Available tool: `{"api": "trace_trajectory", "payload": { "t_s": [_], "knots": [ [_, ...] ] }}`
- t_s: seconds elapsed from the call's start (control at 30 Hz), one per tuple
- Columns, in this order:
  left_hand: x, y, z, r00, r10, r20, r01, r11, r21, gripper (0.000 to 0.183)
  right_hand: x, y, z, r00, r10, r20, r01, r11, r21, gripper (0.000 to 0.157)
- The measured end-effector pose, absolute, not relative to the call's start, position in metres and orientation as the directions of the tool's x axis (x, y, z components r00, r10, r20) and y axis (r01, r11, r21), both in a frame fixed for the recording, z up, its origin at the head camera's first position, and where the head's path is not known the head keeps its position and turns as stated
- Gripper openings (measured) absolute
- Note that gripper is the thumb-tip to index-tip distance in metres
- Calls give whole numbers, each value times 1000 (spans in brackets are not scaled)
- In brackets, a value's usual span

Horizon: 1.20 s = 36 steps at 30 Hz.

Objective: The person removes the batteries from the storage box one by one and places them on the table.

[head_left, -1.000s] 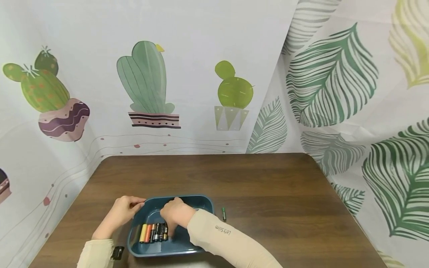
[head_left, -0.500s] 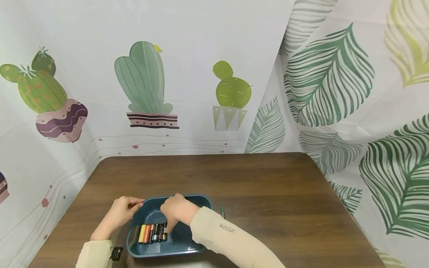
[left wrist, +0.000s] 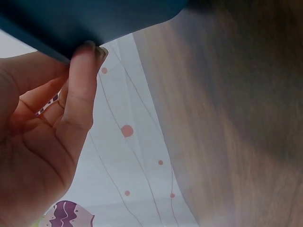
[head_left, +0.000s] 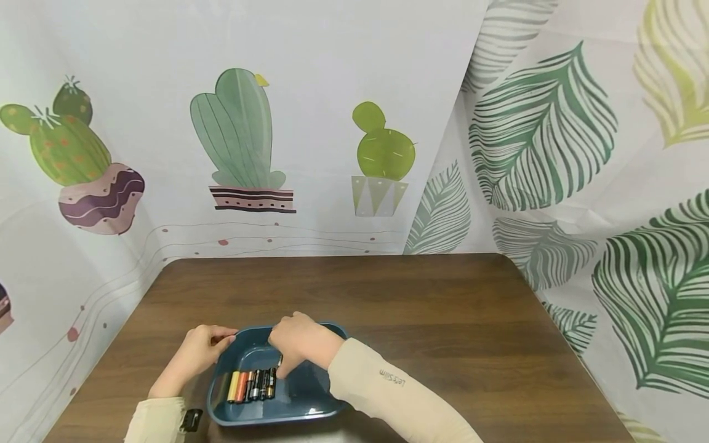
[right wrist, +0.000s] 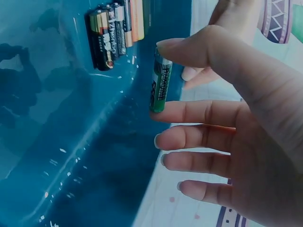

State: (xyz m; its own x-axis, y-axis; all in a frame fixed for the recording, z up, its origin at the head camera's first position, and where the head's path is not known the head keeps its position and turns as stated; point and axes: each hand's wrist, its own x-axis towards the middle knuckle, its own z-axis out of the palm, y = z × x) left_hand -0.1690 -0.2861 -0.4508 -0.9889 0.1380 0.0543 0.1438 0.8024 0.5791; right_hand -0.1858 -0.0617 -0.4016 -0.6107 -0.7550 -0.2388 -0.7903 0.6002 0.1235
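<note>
A dark blue tray (head_left: pixel 260 422) holds a row of batteries (head_left: pixel 252 386) in yellow, orange and black, lying side by side in its left part. My left hand (head_left: pixel 196 352) pinches the rim at the tray's far left corner; the left wrist view shows thumb and finger on the tray edge (left wrist: pixel 118 16). Over the tray is my right hand (head_left: pixel 299 339). Between its thumb and index fingertip it pinches a green battery (right wrist: pixel 161 82) by the ends, to the right of the row, while the other fingers stay extended.
The tray stands near the front of a brown wooden table (head_left: pixel 432 332). Behind it hangs a white cloth (head_left: pixel 321 123) printed with cacti and leaves. A black device (head_left: pixel 192 420) sits at the left wrist.
My right hand has risen slightly and shifted a little right. The green battery on the table right of the tray, seen earlier, is now out of sight where the right sleeve passes. The left hand keeps its place.
</note>
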Motion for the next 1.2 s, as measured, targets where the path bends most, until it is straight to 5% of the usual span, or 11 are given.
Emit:
{"api": "trace_trajectory", "payload": {
  "t_s": [0.63,1.2],
  "knots": [
    [-169,-286,-453,-986,135,102,169,792,587,17,-173,-26,-392,-560,-820,-120,-828,547,124,37],
    [-168,-287,-454,-991,123,54,131,785,605,19,-181,19,-391,-590,-807,3,-806,590,42,37]
  ]
}}
